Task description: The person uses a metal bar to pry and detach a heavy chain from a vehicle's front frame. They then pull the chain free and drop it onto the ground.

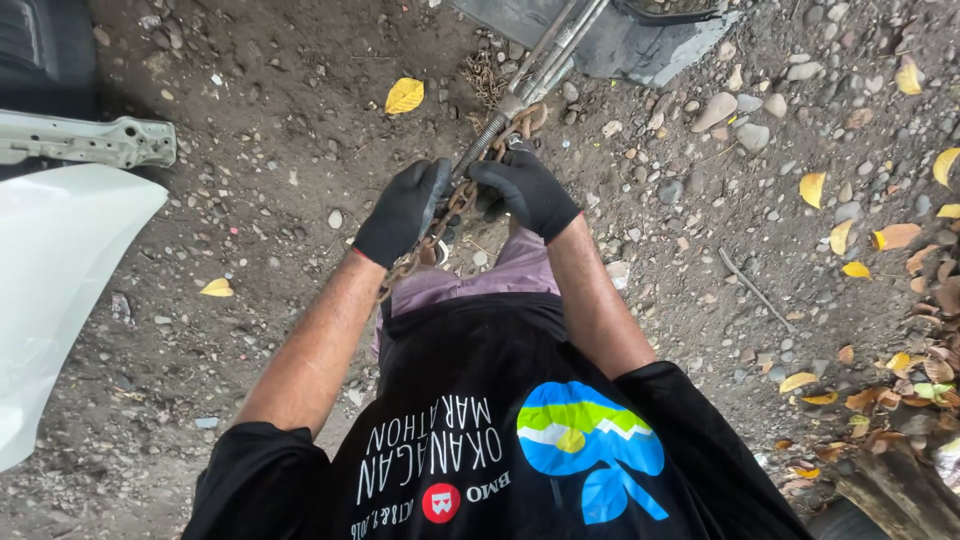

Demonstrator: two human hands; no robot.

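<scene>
Gripping rusty chain point(455, 205) w/ gloved left hand point(403, 210), right hand point(525, 190).

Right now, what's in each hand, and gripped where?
Both gloved hands grip the rusty chain: left hand on its lower run, right hand near the top, just below the metal bar.

Your left hand point(403, 210) covers the part of the rusty chain point(455, 200) it grips, and below it the chain goes out of sight behind your legs. The metal bar point(545, 60) is cut by the top edge. The white car panel point(55, 290) is cut by the left edge.
</scene>
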